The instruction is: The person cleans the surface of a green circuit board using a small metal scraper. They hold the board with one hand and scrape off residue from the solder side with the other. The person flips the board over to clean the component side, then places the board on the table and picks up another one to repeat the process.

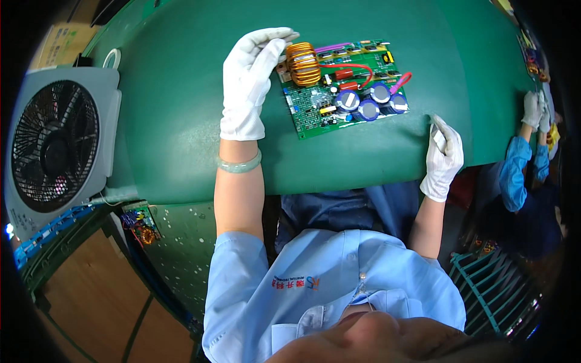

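Note:
A green circuit board [311, 115] lies on the green tabletop, carrying a copper-wound coil [303, 64], several blue-sleeved capacitors [368, 111], a red wire [369, 71] and purple wire loops. My left hand [249, 75], in a white glove, is at the board's far left corner. Its thumb and fingers are closed at the coil's left side; the exact grip is partly hidden. My right hand [445, 156], also gloved in white, is by the table's near edge, right of the board and apart from it. Its fingers are curled together, and what they hold, if anything, is unclear.
A grey box fan [55, 145] stands on the left. Another board with a coil [143, 225] is low at the left, below the table edge. At the right, a co-worker's gloved hands [534, 110] are over the table; a green rack [484, 290] stands below.

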{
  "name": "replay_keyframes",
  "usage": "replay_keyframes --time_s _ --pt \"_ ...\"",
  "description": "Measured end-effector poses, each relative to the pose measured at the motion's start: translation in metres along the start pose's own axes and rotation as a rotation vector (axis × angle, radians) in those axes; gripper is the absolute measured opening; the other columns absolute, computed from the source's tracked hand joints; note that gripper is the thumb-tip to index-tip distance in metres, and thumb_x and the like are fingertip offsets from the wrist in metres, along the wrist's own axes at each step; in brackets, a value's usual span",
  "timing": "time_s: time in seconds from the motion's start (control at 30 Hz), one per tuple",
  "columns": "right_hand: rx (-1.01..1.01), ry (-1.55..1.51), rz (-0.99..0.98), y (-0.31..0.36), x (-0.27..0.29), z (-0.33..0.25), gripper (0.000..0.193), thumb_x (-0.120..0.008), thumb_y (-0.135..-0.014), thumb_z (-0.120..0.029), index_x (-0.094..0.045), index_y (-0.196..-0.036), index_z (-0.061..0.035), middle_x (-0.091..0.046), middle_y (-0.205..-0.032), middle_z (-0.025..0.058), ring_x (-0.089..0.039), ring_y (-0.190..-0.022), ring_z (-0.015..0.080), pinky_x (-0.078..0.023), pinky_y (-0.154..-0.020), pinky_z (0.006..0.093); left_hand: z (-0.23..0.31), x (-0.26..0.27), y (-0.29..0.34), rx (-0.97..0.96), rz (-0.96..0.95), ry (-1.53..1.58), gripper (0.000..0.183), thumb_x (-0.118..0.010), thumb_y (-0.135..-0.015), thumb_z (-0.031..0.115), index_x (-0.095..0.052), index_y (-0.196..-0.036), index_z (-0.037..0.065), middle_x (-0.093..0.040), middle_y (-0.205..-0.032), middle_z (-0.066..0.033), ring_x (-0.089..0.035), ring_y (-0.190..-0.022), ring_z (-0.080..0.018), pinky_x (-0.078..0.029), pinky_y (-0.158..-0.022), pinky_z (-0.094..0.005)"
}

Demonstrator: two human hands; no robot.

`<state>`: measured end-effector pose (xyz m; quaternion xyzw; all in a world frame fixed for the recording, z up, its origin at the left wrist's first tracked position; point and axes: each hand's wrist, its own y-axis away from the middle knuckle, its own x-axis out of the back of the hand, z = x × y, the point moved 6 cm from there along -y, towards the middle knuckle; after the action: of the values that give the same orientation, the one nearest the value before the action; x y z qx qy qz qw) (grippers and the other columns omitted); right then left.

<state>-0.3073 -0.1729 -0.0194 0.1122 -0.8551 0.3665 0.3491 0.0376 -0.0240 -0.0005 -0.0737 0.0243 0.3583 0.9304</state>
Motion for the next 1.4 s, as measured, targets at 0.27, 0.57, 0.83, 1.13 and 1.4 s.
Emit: replay_keyframes --time_s 0.27,0.57,0.83,1.13,1.4 --pt "-0.35 -0.084 -0.192 -0.005 -0.001 0.016 0.017 -0.072 -0.092 -0.01 -0.074 -0.107 -0.0039 -0.075 -0.1 0.007 -0.07 -0.092 0.0168 -0.054 -0.083 0.0294 -0.008 0.006 -0.005 0.046 -0.007 0.074 0.024 -0.06 -0.099 0.016 -0.064 -0.116 0.0 -0.071 -0.115 -0.0123 -0.065 -0.103 -0.0126 -0.049 -0.081 -0.0249" --pt "0.011 -0.304 -0.294 -0.062 -0.033 -0.053 0.042 -0.062 -0.092 0.002 -0.061 -0.134 -0.0042 -0.061 -0.135 0.0137 -0.059 -0.122 0.0209 -0.049 -0.091 0.028 -0.01 0.005 -0.006 0.025 0.02 0.017 0.024 -0.064 -0.097 0.016 -0.066 -0.115 0.0 -0.071 -0.115 -0.0093 -0.065 -0.103 -0.0147 -0.052 -0.084 -0.0293" --pt "-0.095 -0.59 -0.431 -0.084 -0.077 -0.043 0.026 -0.06 -0.098 -0.005 -0.069 -0.122 0.0013 -0.071 -0.099 0.0078 -0.066 -0.086 0.0137 -0.053 -0.083 0.0279 0.03 -0.047 0.017 -0.662 -0.261 -0.764 0.042 -0.072 -0.078 0.009 -0.069 -0.119 0.015 -0.07 -0.114 -0.0065 -0.059 -0.116 -0.0351 -0.036 -0.112 -0.0535" --pt "-0.406 -0.943 -0.499 -0.075 -0.08 -0.033 0.03 -0.056 -0.102 -0.015 -0.067 -0.124 0.0023 -0.069 -0.088 0.0044 -0.042 -0.062 0.0025 -0.028 -0.052 0.0194 0.037 -0.063 0.025 -0.792 -0.133 -0.687 0.026 -0.07 -0.078 -0.001 -0.073 -0.1 0.014 -0.066 -0.077 -0.0035 -0.062 -0.078 -0.0217 -0.044 -0.106 -0.0486" --pt "-0.408 -0.91 -0.548 -0.073 -0.081 -0.033 0.033 -0.054 -0.1 -0.006 -0.062 -0.128 0.0074 -0.062 -0.094 0.004 -0.059 -0.084 0.0126 -0.046 -0.076 0.0242 0.049 -0.072 0.018 -0.673 -0.086 -0.906 0.032 -0.073 -0.076 0.001 -0.071 -0.106 0.011 -0.072 -0.091 -0.004 -0.065 -0.087 -0.0254 -0.039 -0.11 -0.0503"
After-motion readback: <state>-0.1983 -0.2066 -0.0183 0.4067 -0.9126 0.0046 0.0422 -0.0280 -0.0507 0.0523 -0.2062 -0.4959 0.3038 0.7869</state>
